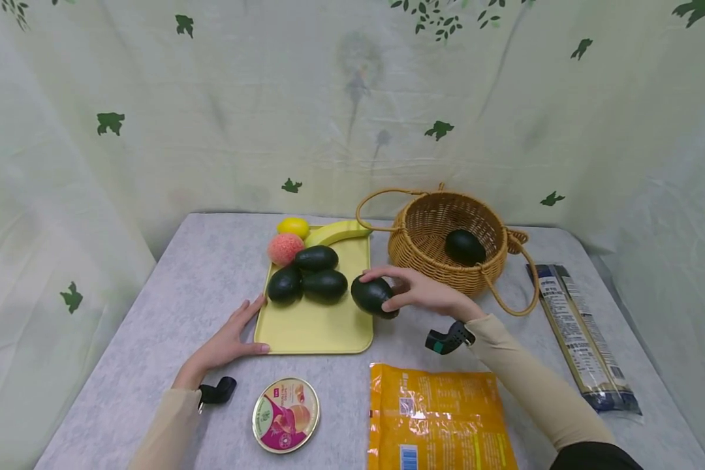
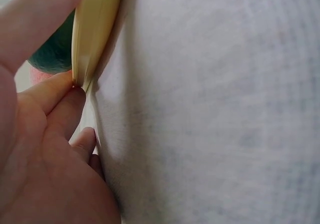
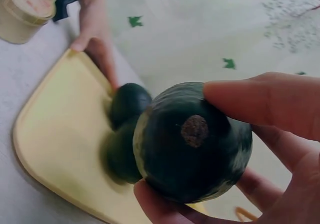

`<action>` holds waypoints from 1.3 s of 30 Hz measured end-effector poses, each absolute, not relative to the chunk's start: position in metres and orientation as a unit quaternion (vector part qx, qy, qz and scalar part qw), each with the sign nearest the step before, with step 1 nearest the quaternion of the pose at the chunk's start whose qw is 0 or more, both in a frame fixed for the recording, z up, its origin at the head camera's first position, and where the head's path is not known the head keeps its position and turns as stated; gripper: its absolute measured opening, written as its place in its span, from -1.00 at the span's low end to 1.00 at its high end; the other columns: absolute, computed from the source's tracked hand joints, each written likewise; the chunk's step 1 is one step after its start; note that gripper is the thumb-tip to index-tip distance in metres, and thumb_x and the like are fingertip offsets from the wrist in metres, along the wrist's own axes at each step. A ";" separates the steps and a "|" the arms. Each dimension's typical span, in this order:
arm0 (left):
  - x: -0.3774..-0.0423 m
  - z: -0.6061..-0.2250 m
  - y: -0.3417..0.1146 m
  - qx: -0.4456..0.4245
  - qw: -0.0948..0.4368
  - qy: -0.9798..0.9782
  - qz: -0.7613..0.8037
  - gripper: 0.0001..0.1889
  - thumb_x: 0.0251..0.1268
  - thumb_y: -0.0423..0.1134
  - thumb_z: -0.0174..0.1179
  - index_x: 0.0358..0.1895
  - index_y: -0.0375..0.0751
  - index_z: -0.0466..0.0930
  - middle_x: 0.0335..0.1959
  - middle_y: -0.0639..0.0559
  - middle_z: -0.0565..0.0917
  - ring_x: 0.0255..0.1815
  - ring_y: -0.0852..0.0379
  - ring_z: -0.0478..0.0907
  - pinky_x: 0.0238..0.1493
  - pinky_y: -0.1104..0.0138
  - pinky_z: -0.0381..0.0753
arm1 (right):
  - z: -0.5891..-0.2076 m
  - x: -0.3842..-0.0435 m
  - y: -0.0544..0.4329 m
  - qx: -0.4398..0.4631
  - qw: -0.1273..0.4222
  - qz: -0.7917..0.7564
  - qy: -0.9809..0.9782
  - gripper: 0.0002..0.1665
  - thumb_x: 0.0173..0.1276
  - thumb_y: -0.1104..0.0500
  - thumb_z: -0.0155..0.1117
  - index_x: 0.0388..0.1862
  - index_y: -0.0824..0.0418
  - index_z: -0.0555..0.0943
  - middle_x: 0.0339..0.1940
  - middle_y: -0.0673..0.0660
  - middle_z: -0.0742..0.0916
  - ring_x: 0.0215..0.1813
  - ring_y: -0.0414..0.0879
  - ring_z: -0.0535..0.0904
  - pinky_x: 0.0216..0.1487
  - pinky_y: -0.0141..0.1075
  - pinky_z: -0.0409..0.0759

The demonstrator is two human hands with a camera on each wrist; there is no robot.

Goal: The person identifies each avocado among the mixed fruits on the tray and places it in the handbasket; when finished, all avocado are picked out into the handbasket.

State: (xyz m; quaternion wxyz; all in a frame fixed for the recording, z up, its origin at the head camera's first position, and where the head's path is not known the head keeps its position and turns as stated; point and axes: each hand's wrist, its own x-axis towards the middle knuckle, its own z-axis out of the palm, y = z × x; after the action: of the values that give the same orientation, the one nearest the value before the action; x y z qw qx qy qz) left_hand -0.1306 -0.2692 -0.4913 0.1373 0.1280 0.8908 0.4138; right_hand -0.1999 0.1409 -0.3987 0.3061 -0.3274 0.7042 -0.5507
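Note:
My right hand [image 1: 427, 291] grips a dark green avocado [image 1: 371, 296] at the right edge of a pale yellow tray [image 1: 311, 333]. The right wrist view shows the stem end of this avocado [image 3: 172, 159] between thumb and fingers. Three more avocados sit together on the tray, the nearest avocado [image 1: 326, 286] among them. My left hand [image 1: 224, 344] rests at the tray's left side, fingers extended and touching its rim [image 2: 95, 29]. Behind the avocados are a banana [image 1: 337, 232], a yellow lemon [image 1: 294, 227] and a round pink fruit [image 1: 284, 249].
A wicker basket [image 1: 431, 264] with looped handles stands back right, holding one avocado [image 1: 465, 247]. A long, narrow package [image 1: 584, 339] lies along the right side. Close to me are a round tin [image 1: 286, 415] and an orange bag [image 1: 440, 421].

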 end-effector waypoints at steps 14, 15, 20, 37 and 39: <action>-0.131 -0.493 -0.269 0.129 0.129 0.891 0.415 0.05 0.06 -0.05 0.42 0.54 -0.16 -0.09 0.52 -0.28 -0.08 0.48 -0.33 -0.35 0.28 -0.33 -0.21 | -0.356 -0.191 0.195 -0.257 0.220 -0.624 0.705 -0.34 0.34 0.27 0.24 0.40 0.06 0.35 0.50 0.03 0.21 0.32 0.16 0.33 0.11 -0.10 0.52; -0.131 -0.493 -0.269 0.129 0.129 0.891 0.416 0.05 0.06 -0.05 0.42 0.54 -0.16 -0.09 0.52 -0.28 -0.08 0.48 -0.33 -0.35 0.28 -0.33 -0.21 | -0.354 -0.192 0.200 -0.254 0.212 -0.623 0.709 -0.35 0.34 0.27 0.23 0.41 0.04 0.35 0.51 0.02 0.20 0.31 0.17 0.34 0.11 -0.11 0.52; -0.131 -0.494 -0.269 0.129 0.130 0.890 0.417 0.05 0.06 -0.05 0.42 0.54 -0.15 -0.09 0.52 -0.27 -0.08 0.48 -0.32 -0.36 0.28 -0.33 -0.21 | -0.344 -0.195 0.218 -0.236 0.187 -0.635 0.712 -0.36 0.38 0.31 0.16 0.41 -0.01 0.35 0.52 0.02 0.19 0.34 0.16 0.27 0.13 -0.15 0.50; -0.131 -0.495 -0.269 0.132 0.124 0.891 0.417 0.05 0.06 -0.05 0.42 0.54 -0.16 -0.09 0.51 -0.30 -0.09 0.48 -0.33 -0.34 0.29 -0.32 -0.20 | -0.340 -0.225 0.256 -0.170 0.154 -0.607 0.761 -0.38 0.40 0.28 0.17 0.41 0.05 0.32 0.51 0.00 0.16 0.36 0.08 0.24 0.08 -0.20 0.51; -0.131 -0.495 -0.269 0.133 0.122 0.891 0.417 0.05 0.05 -0.06 0.42 0.53 -0.18 -0.09 0.51 -0.30 -0.08 0.48 -0.33 -0.33 0.29 -0.31 -0.20 | -0.341 -0.230 0.260 -0.169 0.157 -0.582 0.780 -0.36 0.38 0.26 0.21 0.42 0.03 0.33 0.50 -0.02 0.17 0.32 0.06 0.28 0.07 -0.16 0.50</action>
State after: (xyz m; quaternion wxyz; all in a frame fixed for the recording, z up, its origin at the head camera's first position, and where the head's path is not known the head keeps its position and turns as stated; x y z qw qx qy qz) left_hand -0.1312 -0.2690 -0.4946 0.1218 0.1332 0.8910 0.4165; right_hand -0.2299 0.2597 -0.3408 0.1571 -0.1689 0.7795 -0.5823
